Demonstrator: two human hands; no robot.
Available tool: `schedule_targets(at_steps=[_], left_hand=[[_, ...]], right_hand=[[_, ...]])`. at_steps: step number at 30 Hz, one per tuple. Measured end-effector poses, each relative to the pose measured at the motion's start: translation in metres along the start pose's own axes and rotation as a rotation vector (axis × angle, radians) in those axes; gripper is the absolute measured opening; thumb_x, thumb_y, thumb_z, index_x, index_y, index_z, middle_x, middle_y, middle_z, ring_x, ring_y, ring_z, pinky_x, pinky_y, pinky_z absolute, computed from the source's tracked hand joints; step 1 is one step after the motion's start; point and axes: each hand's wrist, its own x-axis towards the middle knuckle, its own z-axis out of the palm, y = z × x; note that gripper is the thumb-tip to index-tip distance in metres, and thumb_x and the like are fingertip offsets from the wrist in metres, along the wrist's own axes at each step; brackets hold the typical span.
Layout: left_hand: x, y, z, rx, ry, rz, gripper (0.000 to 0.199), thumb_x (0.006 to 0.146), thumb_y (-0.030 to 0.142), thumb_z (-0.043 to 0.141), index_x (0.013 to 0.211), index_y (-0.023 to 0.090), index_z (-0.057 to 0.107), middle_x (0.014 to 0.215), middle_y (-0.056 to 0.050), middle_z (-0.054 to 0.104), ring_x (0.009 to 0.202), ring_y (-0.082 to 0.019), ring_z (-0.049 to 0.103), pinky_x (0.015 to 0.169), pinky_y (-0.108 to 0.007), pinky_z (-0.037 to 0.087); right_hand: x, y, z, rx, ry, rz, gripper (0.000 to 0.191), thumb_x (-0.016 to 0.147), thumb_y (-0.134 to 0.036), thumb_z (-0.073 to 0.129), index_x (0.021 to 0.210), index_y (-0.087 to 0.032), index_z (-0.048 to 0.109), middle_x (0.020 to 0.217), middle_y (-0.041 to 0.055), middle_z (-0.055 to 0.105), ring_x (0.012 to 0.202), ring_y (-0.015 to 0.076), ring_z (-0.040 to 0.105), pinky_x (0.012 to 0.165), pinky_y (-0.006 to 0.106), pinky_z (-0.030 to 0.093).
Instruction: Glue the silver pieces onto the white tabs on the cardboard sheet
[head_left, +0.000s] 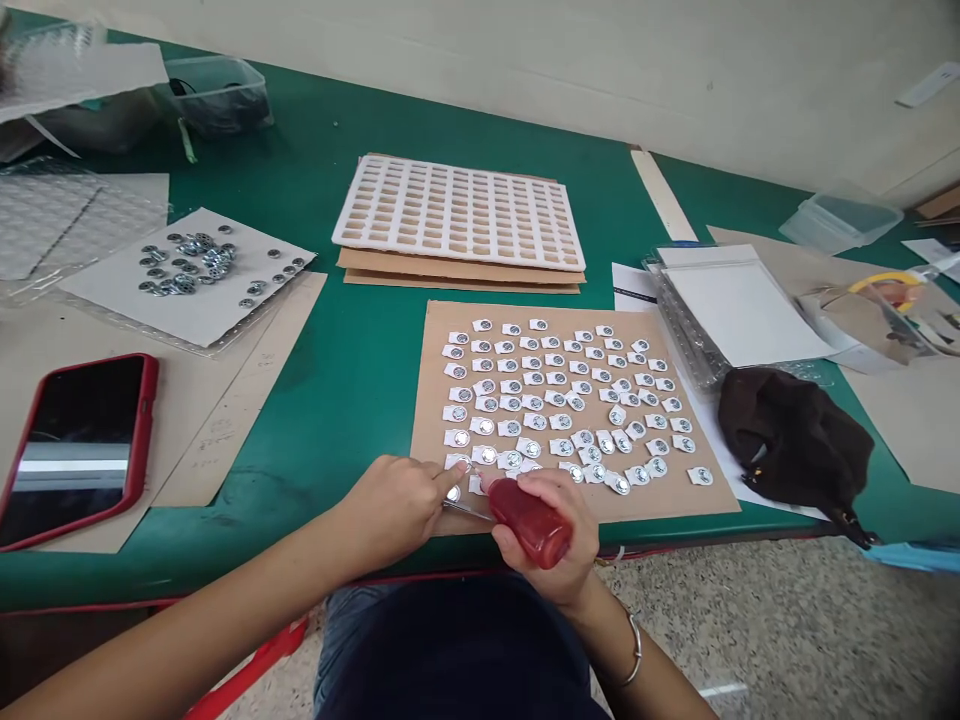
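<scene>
Rows of small white tabs with round metallic pieces lie on a brown cardboard sheet (555, 508). My right hand (559, 520) is wrapped round a red bottle (529, 522), tilted with its narrow end toward the sheet's lower left. Beside it, my left hand (397, 505) has its index finger stretched onto a tab near that end. A thin metal tool (466, 510) runs from under my left hand toward the bottle; its grip is partly hidden by the fingers.
Behind the sheet lies a white grid tray (457, 215) on cardboard. Loose metal discs (187, 265) rest on white card at left, near a red-cased phone (82, 445). A dark pouch (795, 440) and clear-covered white sheets (742, 300) are at right.
</scene>
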Motion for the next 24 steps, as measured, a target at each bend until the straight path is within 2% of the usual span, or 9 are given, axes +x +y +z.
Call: schedule_targets(at_steps=[16, 24], left_hand=[[-0.0012, -0.0009, 0.0019, -0.03, 0.01, 0.003, 0.037, 0.089, 0.028, 0.047, 0.123, 0.015, 0.053, 0.085, -0.008, 0.07, 0.074, -0.022, 0.066, 0.057, -0.028, 0.048], [-0.0025, -0.0017, 0.0046, -0.05, 0.052, 0.012, 0.035, 0.089, 0.029, 0.047, 0.121, 0.015, 0.054, 0.084, -0.008, 0.07, 0.074, -0.021, 0.066, 0.058, -0.029, 0.049]], right_hand=[[-0.001, 0.0022, 0.0006, -0.004, -0.032, 0.016, 0.048, 0.066, -0.027, 0.072, 0.109, -0.018, 0.054, 0.09, 0.0094, 0.061, 0.082, 0.0232, 0.061, 0.065, 0.04, 0.055], [-0.0028, 0.0024, 0.0011, -0.019, -0.016, 0.014, 0.048, 0.065, -0.028, 0.073, 0.108, -0.018, 0.054, 0.089, 0.0086, 0.062, 0.081, 0.0228, 0.062, 0.065, 0.039, 0.056]])
